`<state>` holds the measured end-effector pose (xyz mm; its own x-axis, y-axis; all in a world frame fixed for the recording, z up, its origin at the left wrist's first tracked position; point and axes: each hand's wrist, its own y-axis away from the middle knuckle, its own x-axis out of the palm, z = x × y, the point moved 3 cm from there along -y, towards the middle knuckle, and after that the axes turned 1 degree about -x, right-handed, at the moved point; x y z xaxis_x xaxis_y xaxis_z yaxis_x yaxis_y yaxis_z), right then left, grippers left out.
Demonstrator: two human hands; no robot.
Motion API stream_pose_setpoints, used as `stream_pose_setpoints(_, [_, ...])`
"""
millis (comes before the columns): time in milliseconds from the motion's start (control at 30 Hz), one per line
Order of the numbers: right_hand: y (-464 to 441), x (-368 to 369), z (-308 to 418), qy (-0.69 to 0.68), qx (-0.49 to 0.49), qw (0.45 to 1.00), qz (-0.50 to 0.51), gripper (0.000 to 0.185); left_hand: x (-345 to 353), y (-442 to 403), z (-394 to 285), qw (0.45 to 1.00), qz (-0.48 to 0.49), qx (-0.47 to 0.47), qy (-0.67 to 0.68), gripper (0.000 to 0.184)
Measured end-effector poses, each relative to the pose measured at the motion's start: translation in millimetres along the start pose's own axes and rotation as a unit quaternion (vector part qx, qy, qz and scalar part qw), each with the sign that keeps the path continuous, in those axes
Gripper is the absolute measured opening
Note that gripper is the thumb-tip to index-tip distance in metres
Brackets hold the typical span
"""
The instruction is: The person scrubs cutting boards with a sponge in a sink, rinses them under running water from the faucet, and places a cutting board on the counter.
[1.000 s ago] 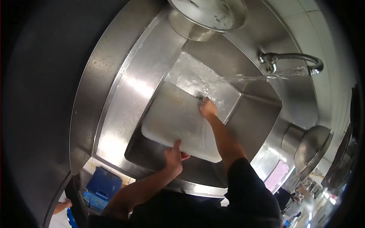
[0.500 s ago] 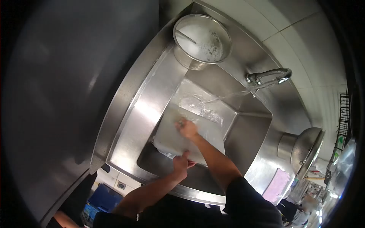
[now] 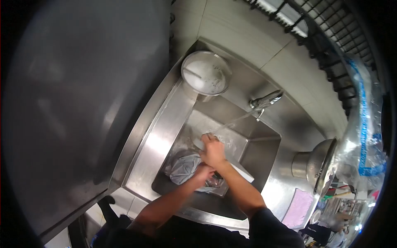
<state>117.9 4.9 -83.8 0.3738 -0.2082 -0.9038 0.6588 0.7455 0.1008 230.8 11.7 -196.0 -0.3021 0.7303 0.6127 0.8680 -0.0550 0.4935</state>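
Note:
A flat white board [image 3: 242,170] stands tilted nearly on edge in the sink basin [image 3: 260,155], mostly hidden by my hands and arm. My right hand [image 3: 213,151] is closed over its upper edge, fingers curled down. Just below, my left hand [image 3: 203,175] is closed at the board's side; my right wrist partly covers its fingers. A crumpled grey cloth or plastic sheet [image 3: 184,168] lies in the basin left of the hands. Water runs from the faucet [image 3: 266,100] into the basin beyond my right hand.
A metal bowl of suds [image 3: 206,74], with a stick-like handle in it, stands at the far corner. A steel bowl [image 3: 320,165] and a pink cloth [image 3: 297,208] are on the right. Clear plastic packaging [image 3: 364,124] hangs below a black wire rack [image 3: 322,49].
The board lay flat under my rubbing right hand; now it is tilted up, with the right hand on its edge. The crumpled grey material has come into sight. My view has shifted.

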Motion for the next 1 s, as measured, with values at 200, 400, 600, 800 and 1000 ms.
stream_pose_setpoints(200, [53.8, -60.5, -15.0, -0.083, -0.052, 0.982, -0.159, 0.045, 38.3, -37.7, -140.2, 0.936, -0.055, -0.149, 0.315, 0.028])
stream_pose_setpoints(400, [116.6, -62.0, -27.0, -0.232, -0.086, 0.939, -0.238, 0.024, 67.8, -27.6, -125.7, 0.978, -0.189, 0.080, -0.045, 0.039])
stream_pose_setpoints(600, [71.5, -66.9, -41.7, -0.287, -0.020, 0.905, -0.312, 0.021, 84.3, -29.1, -85.2, 0.978, -0.165, 0.127, -0.020, 0.051])
stream_pose_setpoints(800, [-28.6, -45.1, -98.9, -0.097, -0.120, 0.949, -0.275, 0.018, 96.5, -27.5, -21.2, 0.938, -0.164, 0.177, -0.249, 0.074])
stream_pose_setpoints(1000, [-59.2, -79.3, -98.3, -0.124, 0.008, 0.937, -0.328, 0.028, 89.5, -22.9, 2.5, 0.927, -0.164, 0.234, -0.243, 0.075])
